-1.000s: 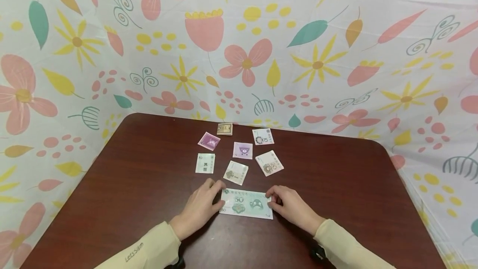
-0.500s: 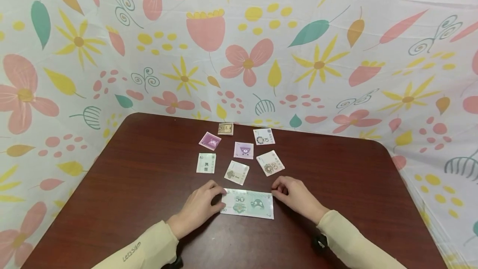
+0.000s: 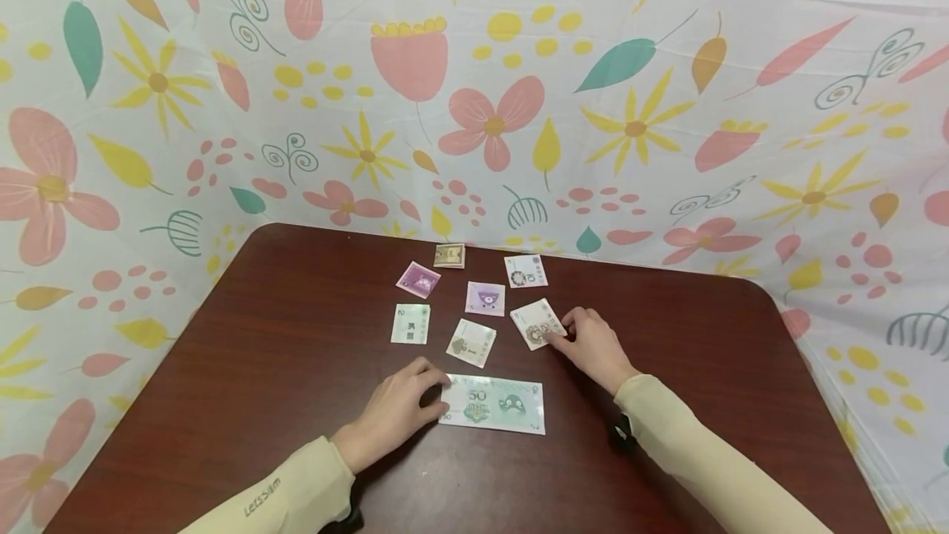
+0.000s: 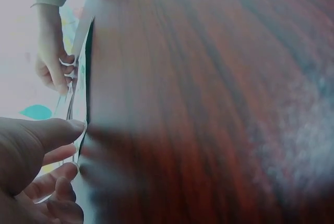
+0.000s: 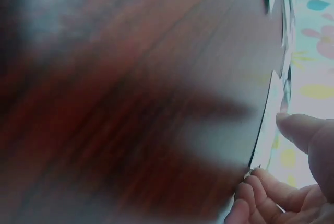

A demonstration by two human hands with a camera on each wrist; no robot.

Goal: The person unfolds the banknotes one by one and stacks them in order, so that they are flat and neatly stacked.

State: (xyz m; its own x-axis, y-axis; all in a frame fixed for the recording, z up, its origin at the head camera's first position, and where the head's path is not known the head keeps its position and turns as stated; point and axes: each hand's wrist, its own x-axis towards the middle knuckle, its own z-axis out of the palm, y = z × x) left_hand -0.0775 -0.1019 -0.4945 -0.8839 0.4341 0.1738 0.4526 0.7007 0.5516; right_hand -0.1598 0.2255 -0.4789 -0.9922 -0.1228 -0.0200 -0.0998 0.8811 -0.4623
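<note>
Dark tabletop wood (image 3: 445, 484) is being cut off at the frame's bottom edge. At lower centre, the green 50 note (image 3: 493, 404) is being touched along its left edge by the left hand (image 3: 393, 404), its fingers relaxed. Right of centre, the 20 note (image 3: 530, 322) is being partly covered by the right hand (image 3: 599, 354); whether it is being pinched cannot be told. Higher up, floral cloth (image 3: 474, 48) is being cropped. Compared with half a second ago, the right hand is being held higher, away from the 50 note.
</note>
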